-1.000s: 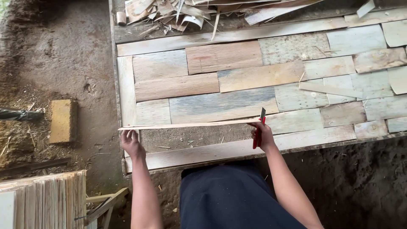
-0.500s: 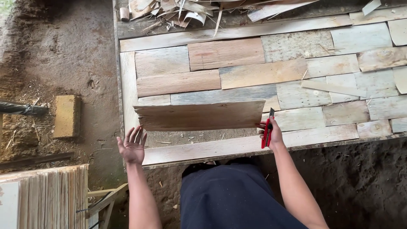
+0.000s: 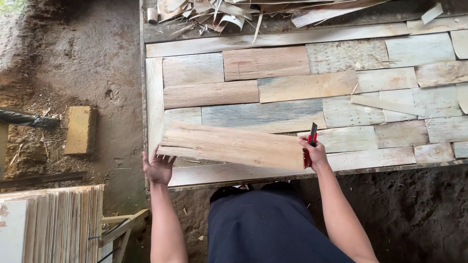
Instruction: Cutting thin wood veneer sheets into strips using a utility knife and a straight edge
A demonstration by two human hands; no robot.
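Note:
A light wooden veneer sheet (image 3: 234, 144) is held flat above the near edge of a board (image 3: 292, 83) covered with patchwork wood pieces. My left hand (image 3: 157, 168) supports the sheet's left end from below, palm up. My right hand (image 3: 314, 152) grips the sheet's right end together with a red utility knife (image 3: 310, 143), blade pointing up.
Veneer scraps and curls (image 3: 219, 12) pile at the board's far edge. A loose thin strip (image 3: 385, 103) lies on the right part. On the dirt floor at left sits a yellowish block (image 3: 80, 130). A stack of veneer sheets (image 3: 53, 224) stands at bottom left.
The sheet went from edge-on to lying flat and tilted. My left hand let go of it for a moment, then came back under its left end.

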